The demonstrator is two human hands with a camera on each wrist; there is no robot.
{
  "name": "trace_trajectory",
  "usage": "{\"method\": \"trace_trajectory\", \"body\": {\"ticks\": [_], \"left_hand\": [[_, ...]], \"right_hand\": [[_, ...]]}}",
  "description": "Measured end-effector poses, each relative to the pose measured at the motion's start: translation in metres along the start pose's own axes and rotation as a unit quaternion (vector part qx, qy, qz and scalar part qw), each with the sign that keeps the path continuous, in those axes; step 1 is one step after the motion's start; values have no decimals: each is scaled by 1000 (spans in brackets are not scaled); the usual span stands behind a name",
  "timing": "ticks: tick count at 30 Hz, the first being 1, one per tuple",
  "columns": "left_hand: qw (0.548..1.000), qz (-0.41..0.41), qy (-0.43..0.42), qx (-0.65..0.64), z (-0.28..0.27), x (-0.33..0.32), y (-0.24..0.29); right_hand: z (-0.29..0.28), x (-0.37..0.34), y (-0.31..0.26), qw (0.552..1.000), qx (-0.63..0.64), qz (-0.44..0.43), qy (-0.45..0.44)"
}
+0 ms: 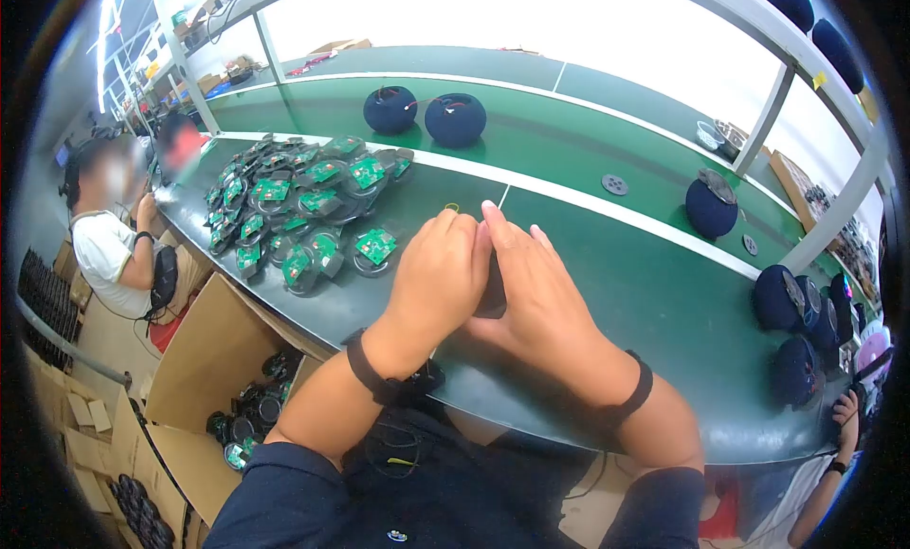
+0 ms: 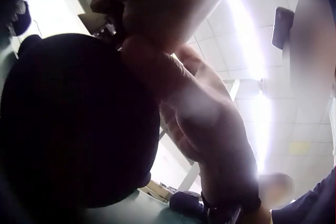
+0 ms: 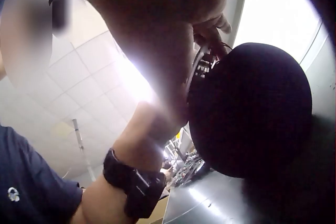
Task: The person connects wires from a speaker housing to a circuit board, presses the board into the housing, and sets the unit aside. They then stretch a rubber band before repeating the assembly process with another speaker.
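Note:
Close together over the near side of the green bench, my left hand point(image 1: 431, 269) and right hand point(image 1: 545, 283) meet at the fingertips. Between them is a small circuit board point(image 3: 202, 67) with a pale edge, mostly covered by the fingers. The left fingers are curled against it; the right hand pinches it with the thumb set apart. A thin yellow wire point(image 1: 452, 207) sticks out past the left fingers. Directly under the hands sits a round, dark speaker body point(image 2: 79, 124), largely hidden from the head view. I cannot tell which hand bears the board.
A heap of speaker parts with green boards point(image 1: 318, 200) lies on the left, above a cardboard box point(image 1: 204, 359). Round navy speaker bodies point(image 1: 455, 120) stand on the back strip, others point(image 1: 794, 369) at right. A shelf post point(image 1: 834, 212) rises at right. Other people sit at both sides.

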State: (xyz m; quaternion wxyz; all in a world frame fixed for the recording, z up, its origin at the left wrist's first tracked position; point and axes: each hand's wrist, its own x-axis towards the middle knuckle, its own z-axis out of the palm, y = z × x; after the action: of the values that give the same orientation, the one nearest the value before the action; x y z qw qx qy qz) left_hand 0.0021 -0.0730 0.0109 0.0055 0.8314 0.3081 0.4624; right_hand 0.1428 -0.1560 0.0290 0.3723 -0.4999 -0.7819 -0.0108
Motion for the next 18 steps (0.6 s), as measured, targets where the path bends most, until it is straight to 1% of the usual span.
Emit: {"method": "trace_trajectory", "body": {"ticks": [2, 4, 6, 8, 9, 10, 12, 13, 14, 16, 18], "left_hand": [[1000, 8, -1, 14, 1, 2, -2], [997, 75, 6, 11, 3, 6, -2], [997, 78, 1, 13, 3, 8, -3], [992, 123, -7, 8, 3, 11, -4], [991, 128, -42, 16, -2, 12, -3], [991, 127, -40, 21, -4, 12, -3], [988, 96, -118, -37, -7, 9, -2], [987, 79, -133, -45, -10, 7, 0], [988, 77, -131, -33, -10, 6, -1], [987, 91, -100, -88, -11, 5, -6], [980, 104, -155, -75, -17, 5, -11]], "right_hand": [[2, 0, 4, 1000, 2, 8, -1], [3, 2, 5, 1000, 6, 9, -2], [1, 3, 6, 999, 25, 43, -11], [5, 1, 8, 998, 31, 48, -9], [6, 0, 10, 998, 35, 54, -7], [7, 0, 12, 998, 38, 49, -6], [9, -2, 15, 998, 28, 63, -8], [10, -3, 15, 998, 34, 56, -6], [10, -4, 14, 998, 32, 56, 1], [13, -2, 14, 998, 43, 46, 12], [14, -3, 18, 996, 49, 75, 4]]}}
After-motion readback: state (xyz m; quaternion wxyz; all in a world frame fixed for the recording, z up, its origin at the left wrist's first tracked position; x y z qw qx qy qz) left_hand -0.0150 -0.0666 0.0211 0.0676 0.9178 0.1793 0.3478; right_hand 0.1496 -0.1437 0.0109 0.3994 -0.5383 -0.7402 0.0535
